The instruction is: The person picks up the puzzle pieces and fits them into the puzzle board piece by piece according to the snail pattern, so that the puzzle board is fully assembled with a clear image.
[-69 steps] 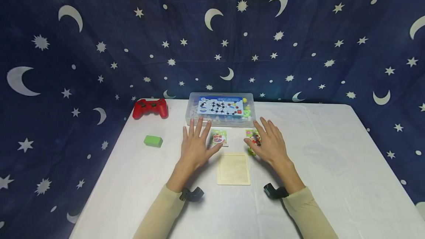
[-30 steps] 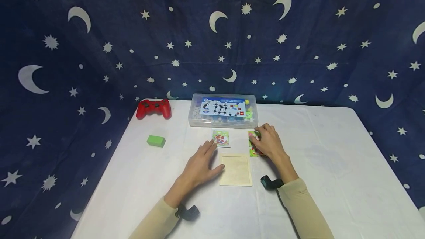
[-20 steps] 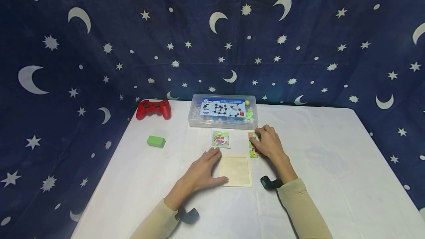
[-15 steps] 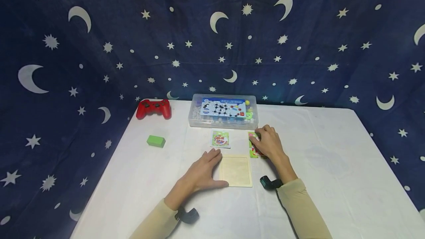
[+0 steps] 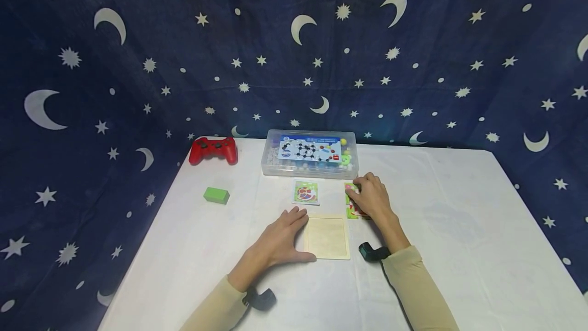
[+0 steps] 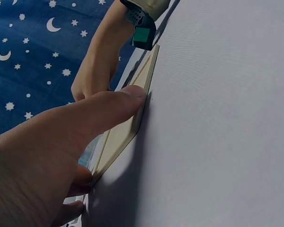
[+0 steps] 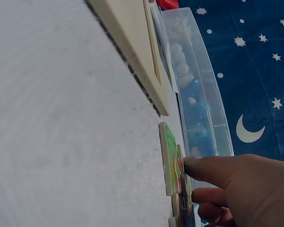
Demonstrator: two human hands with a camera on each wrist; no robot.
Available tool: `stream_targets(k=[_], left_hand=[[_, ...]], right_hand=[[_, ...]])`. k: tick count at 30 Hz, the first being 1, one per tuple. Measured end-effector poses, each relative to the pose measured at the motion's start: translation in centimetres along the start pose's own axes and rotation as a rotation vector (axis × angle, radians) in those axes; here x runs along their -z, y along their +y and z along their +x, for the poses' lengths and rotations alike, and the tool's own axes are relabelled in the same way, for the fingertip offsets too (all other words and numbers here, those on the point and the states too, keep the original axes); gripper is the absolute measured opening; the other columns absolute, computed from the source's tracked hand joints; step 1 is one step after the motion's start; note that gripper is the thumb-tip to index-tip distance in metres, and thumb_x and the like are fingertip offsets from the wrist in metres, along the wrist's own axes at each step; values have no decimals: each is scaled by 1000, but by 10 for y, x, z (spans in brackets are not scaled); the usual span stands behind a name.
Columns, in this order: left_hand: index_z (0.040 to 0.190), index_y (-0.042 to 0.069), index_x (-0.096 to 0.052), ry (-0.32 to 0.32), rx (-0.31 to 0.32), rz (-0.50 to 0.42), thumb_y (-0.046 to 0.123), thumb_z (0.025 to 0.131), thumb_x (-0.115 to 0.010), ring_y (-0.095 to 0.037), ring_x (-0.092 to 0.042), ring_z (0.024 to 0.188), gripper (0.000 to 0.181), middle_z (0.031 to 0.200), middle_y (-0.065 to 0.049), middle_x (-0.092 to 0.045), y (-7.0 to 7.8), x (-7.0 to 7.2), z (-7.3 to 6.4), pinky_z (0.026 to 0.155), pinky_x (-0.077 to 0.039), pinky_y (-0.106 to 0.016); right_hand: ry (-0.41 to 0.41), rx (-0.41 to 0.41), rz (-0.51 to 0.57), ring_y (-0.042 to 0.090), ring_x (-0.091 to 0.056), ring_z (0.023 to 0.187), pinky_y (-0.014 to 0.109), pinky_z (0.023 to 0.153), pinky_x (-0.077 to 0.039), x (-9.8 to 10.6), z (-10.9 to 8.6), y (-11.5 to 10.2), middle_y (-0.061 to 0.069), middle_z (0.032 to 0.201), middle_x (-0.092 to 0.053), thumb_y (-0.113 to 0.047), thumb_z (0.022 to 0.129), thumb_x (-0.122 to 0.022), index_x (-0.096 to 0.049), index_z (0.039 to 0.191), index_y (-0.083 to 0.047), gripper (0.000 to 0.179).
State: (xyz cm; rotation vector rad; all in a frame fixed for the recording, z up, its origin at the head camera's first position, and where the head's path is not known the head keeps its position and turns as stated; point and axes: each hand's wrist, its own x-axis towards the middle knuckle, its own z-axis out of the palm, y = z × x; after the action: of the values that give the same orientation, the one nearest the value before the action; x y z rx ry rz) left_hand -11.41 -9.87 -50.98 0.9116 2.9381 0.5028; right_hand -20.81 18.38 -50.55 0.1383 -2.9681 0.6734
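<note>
While left hand point(image 5: 281, 237) grips board point(image 5: 326, 237) by edges, right hand point(image 5: 373, 201) touches pieces point(image 7: 167, 158); whether pinching, I can't tell. Pieces look light, stiff, likely slick: I'd take side edges.

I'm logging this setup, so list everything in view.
Table: 1, white, beneath everything
Backdrop: 1, navy with pale moons and stars, behind the table
Controller: 1, red, back left
Block: 1, green, nearer than the controller
Box: 1, clear, back middle
Label: 1, mostly blue, on the box
Beads: uncounted, mixed colours, inside the box
Card: 1 seen, multicoloured, before the box
Pieces: several, partly hidden, multicoloured, right of the card
Tray: 1, pale wood, before the card
Wrist cameras: 2, dark, one per wrist
Sleeves: 2, beige, on the forearms
Hands: 2, bare, left at the tray, right at the pieces
</note>
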Motion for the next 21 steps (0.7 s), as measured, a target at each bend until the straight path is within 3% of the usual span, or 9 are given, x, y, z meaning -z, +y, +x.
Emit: stream_targets(k=[12,21], left_hand=[[145,7,-52,-6,-10,0,72,72,-74,-28,-39,148,100,154,-8,-48,-1,1,1,123,-35,-43],[145,7,-53,2,-15,2,71,71,-74,-28,-40,148,100,153,-8,-49,-1,0,1,122,-35,-42]], right_hand=[[5,-20,114,32,-48,99,48,89,-47,-2,1,1,20,108,-57,-32,89,-73,-65,117,5,47],[8,-42,212,33,-53,100,48,88,-48,-4,2,2,18,105,-64,-28,89,-74,-63,114,2,41]])
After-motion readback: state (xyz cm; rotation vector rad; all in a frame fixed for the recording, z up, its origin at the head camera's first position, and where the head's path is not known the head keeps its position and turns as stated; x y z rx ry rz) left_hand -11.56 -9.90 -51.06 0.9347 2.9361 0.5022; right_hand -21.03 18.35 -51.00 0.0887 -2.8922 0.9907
